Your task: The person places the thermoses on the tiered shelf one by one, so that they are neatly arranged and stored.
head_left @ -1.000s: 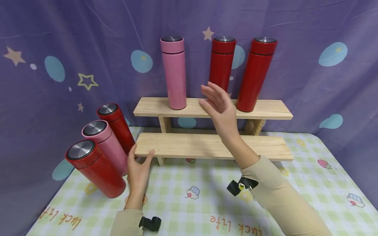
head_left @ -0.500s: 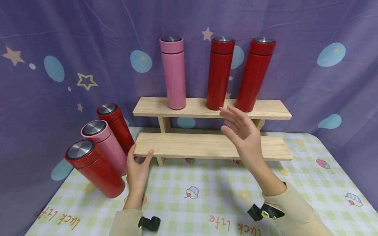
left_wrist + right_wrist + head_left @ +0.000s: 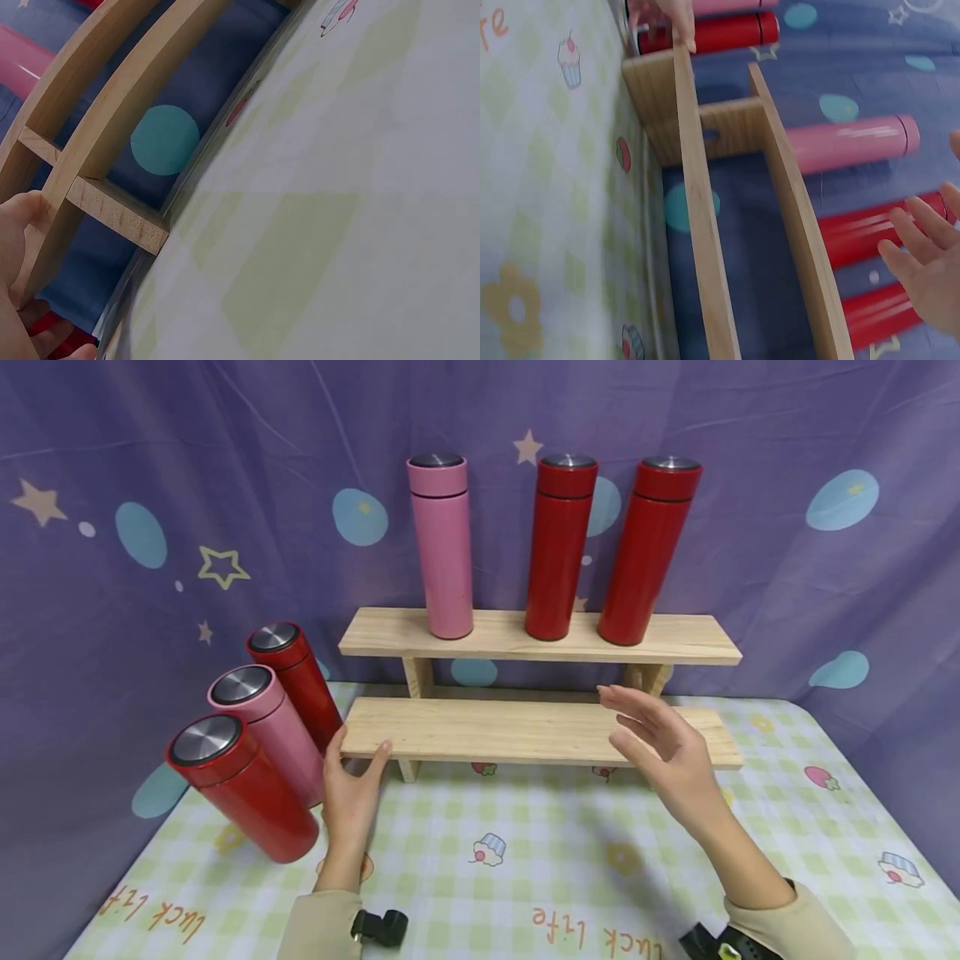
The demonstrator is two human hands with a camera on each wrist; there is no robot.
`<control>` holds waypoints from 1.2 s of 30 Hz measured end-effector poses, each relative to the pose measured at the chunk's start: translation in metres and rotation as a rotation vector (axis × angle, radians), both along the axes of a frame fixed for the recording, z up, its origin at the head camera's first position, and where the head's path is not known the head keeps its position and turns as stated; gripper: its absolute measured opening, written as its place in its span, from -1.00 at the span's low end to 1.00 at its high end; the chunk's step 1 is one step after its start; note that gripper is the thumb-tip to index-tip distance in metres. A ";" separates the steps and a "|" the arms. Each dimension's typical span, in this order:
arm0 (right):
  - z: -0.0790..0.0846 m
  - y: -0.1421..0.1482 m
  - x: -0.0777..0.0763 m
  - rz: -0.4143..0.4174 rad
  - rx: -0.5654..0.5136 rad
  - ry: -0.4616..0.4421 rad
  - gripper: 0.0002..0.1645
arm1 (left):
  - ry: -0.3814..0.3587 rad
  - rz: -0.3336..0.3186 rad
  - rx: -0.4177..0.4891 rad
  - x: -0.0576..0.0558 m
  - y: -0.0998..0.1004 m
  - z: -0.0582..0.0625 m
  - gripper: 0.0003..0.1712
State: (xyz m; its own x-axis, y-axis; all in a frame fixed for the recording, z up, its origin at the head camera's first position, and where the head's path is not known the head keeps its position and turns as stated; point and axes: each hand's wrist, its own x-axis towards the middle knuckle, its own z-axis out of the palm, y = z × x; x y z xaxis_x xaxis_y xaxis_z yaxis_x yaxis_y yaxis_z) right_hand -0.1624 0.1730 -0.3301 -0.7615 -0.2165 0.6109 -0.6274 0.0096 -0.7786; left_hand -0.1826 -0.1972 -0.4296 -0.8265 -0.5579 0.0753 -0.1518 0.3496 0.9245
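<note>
A two-tier wooden shelf [image 3: 487,731] stands on the table. My left hand [image 3: 352,797] grips the left end of its lower board, thumb on top and fingers below in the left wrist view. My right hand [image 3: 667,756] hangs in front of the lower board's right part, fingers extended and holding nothing. On the upper board stand a pink thermos [image 3: 444,552], a red thermos [image 3: 558,552] and another red thermos [image 3: 648,556] at the right. Left of the shelf are a red thermos [image 3: 296,681], a pink thermos [image 3: 270,735] and a nearer red thermos [image 3: 247,793].
A green-and-white checked cloth [image 3: 555,868] with printed cupcakes covers the table. Behind the shelf hangs a purple curtain [image 3: 750,527] with stars and blue shapes. The three thermoses at the left stand close beside my left hand.
My right hand has drawn back from in front of the middle red thermos, down and to the right, with its fingers still extended. The left hand and the thermoses stay put.
</note>
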 end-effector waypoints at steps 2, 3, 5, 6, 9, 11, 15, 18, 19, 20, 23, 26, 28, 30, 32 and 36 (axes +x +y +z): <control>-0.003 0.007 0.002 -0.017 0.039 0.001 -0.44 | -0.005 0.002 -0.001 0.000 0.000 0.000 0.02; -0.004 0.010 0.003 -0.026 0.045 0.002 -0.44 | -0.004 0.002 0.001 0.000 0.000 0.000 0.02; -0.007 0.016 0.004 -0.040 0.043 -0.001 -0.44 | -0.003 0.004 0.004 0.000 0.000 0.000 0.02; -0.009 0.020 0.004 -0.045 0.039 -0.003 -0.45 | -0.004 0.005 0.005 0.000 0.000 0.001 0.02; -0.014 0.032 0.004 -0.062 0.032 -0.014 -0.46 | 0.002 0.003 0.005 0.000 0.001 0.001 0.02; -0.016 0.041 0.004 -0.083 0.052 -0.021 -0.46 | 0.005 0.000 0.002 0.000 0.001 0.001 0.02; -0.021 0.056 0.003 -0.162 0.128 -0.034 -0.48 | 0.008 -0.001 0.001 0.001 0.000 0.001 0.03; -0.026 0.066 0.002 -0.228 0.176 -0.049 -0.49 | 0.008 0.000 0.000 0.000 0.000 0.000 0.03; -0.027 0.069 0.002 -0.240 0.174 -0.057 -0.49 | 0.009 0.000 -0.002 0.000 -0.001 0.000 0.02; -0.029 0.072 0.001 -0.253 0.169 -0.065 -0.49 | 0.012 0.000 -0.003 0.000 -0.001 0.000 0.02; -0.034 0.080 -0.001 -0.286 0.140 -0.087 -0.48 | 0.014 -0.001 -0.001 0.000 -0.001 -0.001 0.02; -0.039 0.088 -0.003 -0.333 0.123 -0.108 -0.46 | 0.015 -0.002 0.002 0.000 -0.001 -0.001 0.02; -0.043 0.093 -0.005 -0.378 0.142 -0.121 -0.46 | 0.016 -0.003 0.002 0.000 -0.001 -0.001 0.03; -0.046 0.098 -0.008 -0.424 0.164 -0.139 -0.45 | 0.017 -0.003 -0.001 0.001 0.000 0.000 0.03; -0.050 0.103 -0.010 -0.464 0.181 -0.156 -0.44 | 0.016 -0.004 -0.002 0.001 -0.001 0.000 0.03; -0.057 0.113 -0.013 -0.517 0.176 -0.192 -0.44 | 0.015 -0.003 -0.002 0.000 -0.001 -0.001 0.02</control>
